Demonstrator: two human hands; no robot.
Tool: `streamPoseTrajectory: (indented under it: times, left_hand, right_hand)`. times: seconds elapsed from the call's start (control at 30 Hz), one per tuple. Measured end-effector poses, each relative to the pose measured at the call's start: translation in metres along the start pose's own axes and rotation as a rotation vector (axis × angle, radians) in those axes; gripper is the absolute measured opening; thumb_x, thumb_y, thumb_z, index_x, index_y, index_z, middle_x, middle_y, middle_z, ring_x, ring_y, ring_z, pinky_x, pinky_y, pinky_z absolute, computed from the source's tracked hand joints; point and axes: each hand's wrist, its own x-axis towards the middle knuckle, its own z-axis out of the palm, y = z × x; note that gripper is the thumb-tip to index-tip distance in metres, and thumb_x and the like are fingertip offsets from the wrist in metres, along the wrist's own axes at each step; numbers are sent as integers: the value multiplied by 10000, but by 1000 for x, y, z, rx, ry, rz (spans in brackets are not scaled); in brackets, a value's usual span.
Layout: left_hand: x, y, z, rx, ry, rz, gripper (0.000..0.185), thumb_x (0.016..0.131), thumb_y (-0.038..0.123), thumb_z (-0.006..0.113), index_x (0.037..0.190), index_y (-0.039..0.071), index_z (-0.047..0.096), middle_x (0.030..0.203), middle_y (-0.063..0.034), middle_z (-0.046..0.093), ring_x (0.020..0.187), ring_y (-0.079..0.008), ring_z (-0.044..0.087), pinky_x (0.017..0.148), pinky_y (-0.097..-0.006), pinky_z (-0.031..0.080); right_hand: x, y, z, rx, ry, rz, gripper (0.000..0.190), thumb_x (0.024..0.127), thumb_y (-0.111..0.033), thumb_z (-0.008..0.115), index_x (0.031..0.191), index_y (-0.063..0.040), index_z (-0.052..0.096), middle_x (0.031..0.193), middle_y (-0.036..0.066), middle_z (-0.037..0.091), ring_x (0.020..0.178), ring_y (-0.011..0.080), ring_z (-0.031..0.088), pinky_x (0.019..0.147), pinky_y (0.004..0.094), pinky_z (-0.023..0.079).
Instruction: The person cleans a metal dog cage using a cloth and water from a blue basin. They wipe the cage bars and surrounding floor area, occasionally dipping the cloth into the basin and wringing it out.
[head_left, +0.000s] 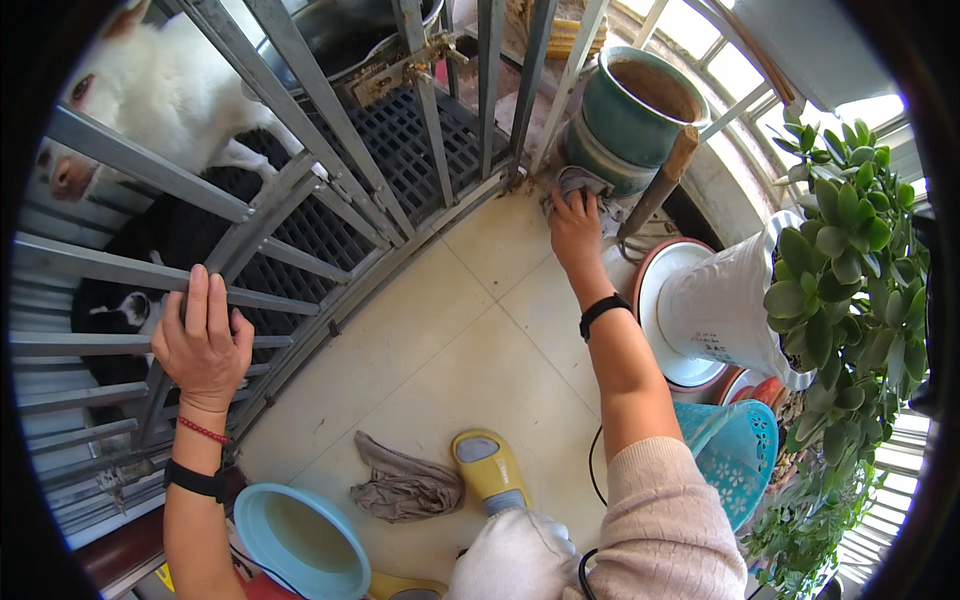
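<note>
My right hand (576, 225) presses a wet-looking grey cloth (581, 184) against the foot of a green glazed ceramic pot (626, 124), by the floor. My left hand (204, 337) rests on the metal bars of a cage (255, 210), its fingers over a bar. A second grey-brown cloth (409, 484) lies crumpled on the tiled floor (450, 360). Left of that cloth stands a light blue basin (300, 540) holding murky water. A wooden stick (660, 180) leans beside the green pot.
Behind the bars are a white dog (165, 82) and a black-and-white animal (112, 307) on black slatted flooring (442, 127). A white planter (705, 315) with a leafy succulent (847, 247) stands at right, above a turquoise plastic basket (731, 457). A dark cable (594, 465) crosses the floor.
</note>
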Motion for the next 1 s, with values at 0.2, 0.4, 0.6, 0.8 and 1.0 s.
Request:
streamPoseTrajectory:
  times: [0.2, 0.4, 0.6, 0.8, 1.0]
  left_hand:
    - [4, 3, -6, -45, -59, 0, 743, 729, 180, 724, 1413, 101, 443, 1471, -62, 423, 1145, -312, 521, 917, -400, 398]
    - [13, -21, -36, -162, -345, 134, 868, 677, 114, 728, 1474, 51, 390, 1526, -101, 339, 1172, -345, 505, 942, -416, 451]
    - [10, -36, -26, -112, -354, 264, 839, 704, 126, 729, 1471, 36, 401, 1521, -146, 331, 1159, -342, 509, 917, -410, 484]
    - [3, -31, -20, -88, -323, 240, 837, 720, 150, 732, 1478, 46, 391, 1514, -172, 340, 1180, -350, 508, 951, -427, 466]
    - [5, -27, -19, -96, -294, 209, 831, 709, 146, 736, 1465, 49, 405, 1505, -163, 351, 1146, -353, 521, 920, -426, 468]
  right_hand:
    - [3, 19, -42, 69, 152, 228, 94, 823, -65, 554, 838, -8, 627, 1505, 83, 410, 1087, 448, 531, 1044, 572, 379]
    - [-15, 1, -55, 337, 135, 564, 418, 813, 8, 641, 1223, 3, 561, 1497, 273, 246, 1348, 524, 306, 1074, 495, 384]
    - [-17, 33, -47, 493, 353, 657, 444, 791, -5, 619, 1229, 14, 548, 1385, 260, 392, 1245, 477, 444, 1055, 470, 394]
    - [-4, 97, -44, 406, 342, 671, 410, 766, -52, 669, 1152, 54, 576, 1237, 271, 498, 1121, 461, 516, 1005, 462, 433]
    - [-10, 112, -24, 867, 501, 867, 328, 766, -87, 711, 1075, -4, 641, 1151, 149, 573, 1066, 348, 577, 973, 387, 440]
